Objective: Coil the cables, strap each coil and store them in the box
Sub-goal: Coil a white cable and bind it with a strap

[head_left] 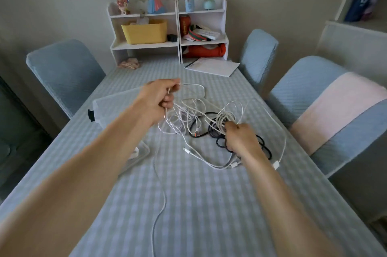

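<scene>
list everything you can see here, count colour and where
white cables: several, tangled, table centre
black cable: at least one, among the white ones
clear plastic box: one, table left, under the left forearm
table: one, pale blue check cloth
chairs: three, blue covers; one left, two right
white shelf unit: one, far end of table
yellow basket: one, on shelf
red can: one, on shelf
paper: white, far right of table
left hand: pinches a white cable
right hand: grips a white coil
</scene>
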A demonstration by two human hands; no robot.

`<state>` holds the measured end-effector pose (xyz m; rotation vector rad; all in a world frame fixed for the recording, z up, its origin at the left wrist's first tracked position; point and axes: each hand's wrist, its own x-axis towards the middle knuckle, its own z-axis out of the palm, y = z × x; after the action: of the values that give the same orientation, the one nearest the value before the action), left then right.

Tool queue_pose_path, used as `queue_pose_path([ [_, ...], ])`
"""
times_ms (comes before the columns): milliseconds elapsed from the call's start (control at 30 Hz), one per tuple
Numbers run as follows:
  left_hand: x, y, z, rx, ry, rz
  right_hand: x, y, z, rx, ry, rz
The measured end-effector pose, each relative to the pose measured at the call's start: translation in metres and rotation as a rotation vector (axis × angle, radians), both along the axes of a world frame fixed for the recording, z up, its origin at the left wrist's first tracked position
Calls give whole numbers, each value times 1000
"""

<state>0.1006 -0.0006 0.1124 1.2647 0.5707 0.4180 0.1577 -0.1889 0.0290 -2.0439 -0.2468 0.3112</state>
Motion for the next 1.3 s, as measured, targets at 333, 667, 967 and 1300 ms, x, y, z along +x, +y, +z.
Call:
queue_pose_path([
  [333,34,-29,53,396,-329,-90,2,4,5,109,54,-97],
  [667,-25,-40,-40,476,-108,-33,2,7,-6,-26,-114,27],
  [967,-98,-28,-79,1176,-68,390,-35,33,-17,-243,-298,137],
  [1300,-108,-46,-98,1107,-161,170,-47,37,-15,-127,-147,210],
])
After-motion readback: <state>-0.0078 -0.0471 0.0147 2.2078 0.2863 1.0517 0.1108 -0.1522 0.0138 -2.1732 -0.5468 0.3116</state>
